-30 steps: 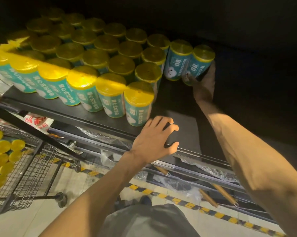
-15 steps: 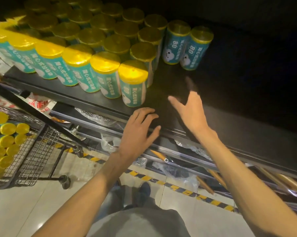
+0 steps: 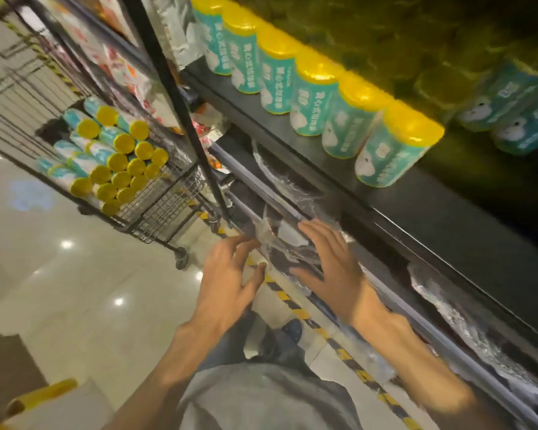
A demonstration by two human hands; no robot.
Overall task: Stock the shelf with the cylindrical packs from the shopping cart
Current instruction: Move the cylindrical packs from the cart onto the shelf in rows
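Head view: I'm hovering both hands, left hand point(image 3: 227, 283) and right hand point(image 3: 329, 262), fingers spread and holding nothing, at centre frame below the shelf point(image 3: 432, 212). I'm judging I'm between placements; next I'm reaching upper left to the cart point(image 3: 156, 209) for packs point(image 3: 118, 162).

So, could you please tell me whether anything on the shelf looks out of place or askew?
Nothing stands out: the front row of packs stands upright along the shelf edge. Both hands are empty.
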